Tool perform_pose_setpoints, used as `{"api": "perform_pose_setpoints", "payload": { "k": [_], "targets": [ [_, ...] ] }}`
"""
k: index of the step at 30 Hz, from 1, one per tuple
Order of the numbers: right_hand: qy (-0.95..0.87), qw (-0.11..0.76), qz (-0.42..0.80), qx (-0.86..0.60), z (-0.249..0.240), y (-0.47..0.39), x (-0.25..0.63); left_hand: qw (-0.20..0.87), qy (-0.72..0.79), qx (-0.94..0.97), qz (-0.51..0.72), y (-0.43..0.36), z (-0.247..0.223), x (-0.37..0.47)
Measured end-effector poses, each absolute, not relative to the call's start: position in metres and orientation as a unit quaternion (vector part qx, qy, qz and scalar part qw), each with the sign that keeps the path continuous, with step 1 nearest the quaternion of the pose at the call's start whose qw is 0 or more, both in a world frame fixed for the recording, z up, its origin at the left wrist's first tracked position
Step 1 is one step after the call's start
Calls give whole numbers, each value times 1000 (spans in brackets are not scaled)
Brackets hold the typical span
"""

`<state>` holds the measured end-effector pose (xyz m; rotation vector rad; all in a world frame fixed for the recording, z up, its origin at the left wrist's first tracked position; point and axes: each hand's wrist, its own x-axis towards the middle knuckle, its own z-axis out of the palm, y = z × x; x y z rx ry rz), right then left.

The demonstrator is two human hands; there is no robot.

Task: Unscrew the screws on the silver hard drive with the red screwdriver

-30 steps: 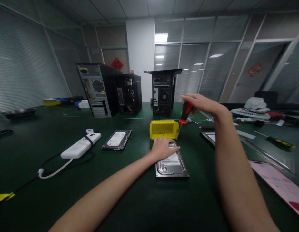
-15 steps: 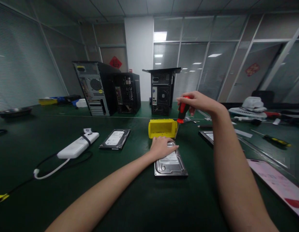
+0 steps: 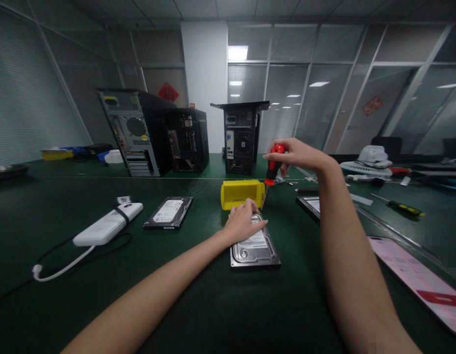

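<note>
My right hand [image 3: 287,156] is closed around the red and black handle of a screwdriver [image 3: 274,169], held nearly upright with its shaft slanting down. The tip is at the far right corner of a silver hard drive [image 3: 255,250]; its exact contact point is hidden. Across the far part of that drive lies my left hand [image 3: 244,221], gripping it with the thumb over the label and the fingers bent at the far left side. Just behind the drive stands a yellow plastic box [image 3: 242,194], its open side towards me.
Left of my hands lie another hard drive [image 3: 169,212] and a white power strip [image 3: 109,223] with its cord. To the right are a third drive [image 3: 309,205], partly behind my forearm, a phone [image 3: 415,280] and a yellow-black screwdriver [image 3: 407,209]. Computer cases [image 3: 240,137] stand behind.
The whole view has shifted slightly, so things appear further left. My left fingers are more bent and raised at the knuckles. The screwdriver stays at the drive's far corner.
</note>
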<state>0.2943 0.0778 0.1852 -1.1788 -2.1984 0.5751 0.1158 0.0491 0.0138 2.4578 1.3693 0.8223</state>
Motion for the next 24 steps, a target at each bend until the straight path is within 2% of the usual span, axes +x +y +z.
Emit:
{"api": "perform_pose_setpoints", "payload": {
  "k": [5, 24],
  "targets": [
    [-825, 287, 200, -444, 185, 81, 290, 140, 431, 840, 300, 53, 9, 116],
    [-823, 295, 179, -451, 187, 80, 294, 153, 429, 837, 302, 50, 13, 115]
  ]
}}
